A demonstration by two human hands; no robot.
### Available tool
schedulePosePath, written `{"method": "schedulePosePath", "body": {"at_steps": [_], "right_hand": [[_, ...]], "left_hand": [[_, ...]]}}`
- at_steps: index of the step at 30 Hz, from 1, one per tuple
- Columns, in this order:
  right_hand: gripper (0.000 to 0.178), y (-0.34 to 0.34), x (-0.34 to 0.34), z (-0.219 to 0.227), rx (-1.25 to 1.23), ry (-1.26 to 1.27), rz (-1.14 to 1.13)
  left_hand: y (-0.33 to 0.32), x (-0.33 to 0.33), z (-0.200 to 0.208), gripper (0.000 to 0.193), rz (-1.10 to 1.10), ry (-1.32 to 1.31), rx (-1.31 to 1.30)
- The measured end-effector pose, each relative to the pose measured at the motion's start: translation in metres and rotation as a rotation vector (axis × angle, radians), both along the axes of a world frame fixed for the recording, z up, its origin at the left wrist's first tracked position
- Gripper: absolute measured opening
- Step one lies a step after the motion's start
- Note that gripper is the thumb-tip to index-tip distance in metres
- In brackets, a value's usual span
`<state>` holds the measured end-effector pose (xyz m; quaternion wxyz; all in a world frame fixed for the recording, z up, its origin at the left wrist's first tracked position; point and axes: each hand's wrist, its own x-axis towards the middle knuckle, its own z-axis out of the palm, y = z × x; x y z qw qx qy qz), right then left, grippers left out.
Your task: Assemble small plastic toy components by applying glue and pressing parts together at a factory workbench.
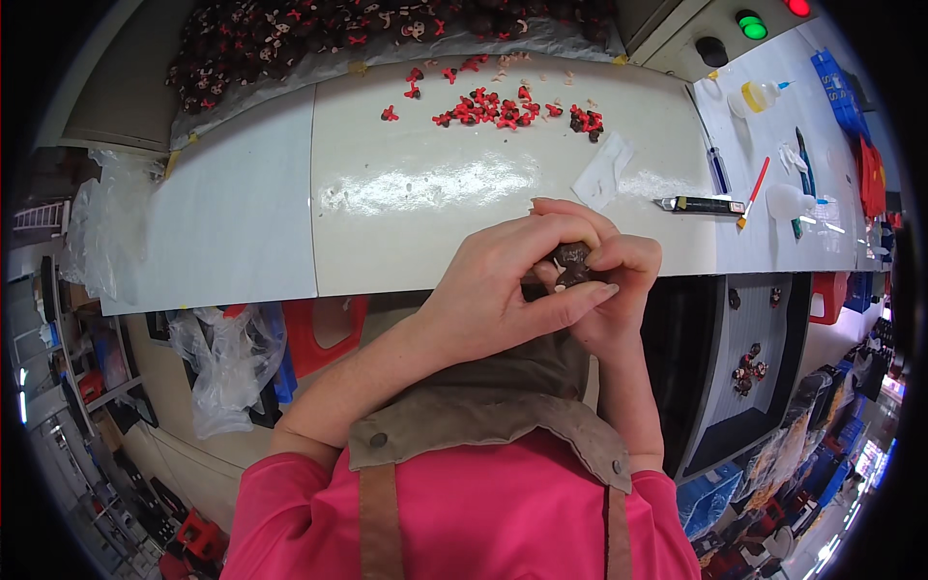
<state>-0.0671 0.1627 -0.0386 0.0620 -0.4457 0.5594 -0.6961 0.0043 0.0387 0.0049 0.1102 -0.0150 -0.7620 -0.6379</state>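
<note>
Close to the table's front edge, both hands meet around a small dark-brown figurine [572,263] with a rounded head and a pale detail. My left hand [512,275] pinches it from the left, its thumb along the lower side. Fingers of my right hand [623,275] curl over it from the right and press on it. Much of the piece is covered by the fingers. On the table beyond lies a loose group of small red and dark-brown parts [493,108].
A big heap of dark figurines [319,34] fills the far left. To the right lie a utility knife [701,205], a screwdriver [716,169], a red brush [756,191] and a bottle [754,98]. A white tissue [603,170] lies beyond my hands. An open drawer [749,387] holds some figurines.
</note>
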Motion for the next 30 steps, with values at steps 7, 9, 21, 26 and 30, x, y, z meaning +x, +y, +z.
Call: {"method": "schedulePosePath", "body": {"at_steps": [7, 9, 21, 26, 30], "right_hand": [[0.043, -0.0003, 0.0014, 0.0017, 0.033, 0.001, -0.015], [0.044, -0.0007, 0.0011, 0.0011, 0.006, 0.002, -0.009], [0.044, -0.0002, 0.0032, 0.0043, 0.070, -0.013, -0.011], [0.046, 0.0021, 0.0034, 0.0032, 0.062, 0.009, -0.097], [0.047, 0.0000, 0.0054, 0.0027, 0.070, 0.001, -0.118]], "left_hand": [[-0.0001, 0.0009, -0.0008, 0.027, 0.005, 0.006, -0.008], [-0.0001, 0.0004, -0.0005, 0.028, 0.007, 0.027, -0.021], [0.0025, 0.0015, -0.0022, 0.029, 0.049, 0.013, -0.004], [0.0088, -0.0018, -0.0036, 0.034, 0.108, 0.053, -0.065], [0.0073, -0.0011, -0.0064, 0.033, 0.153, 0.082, -0.093]]}}
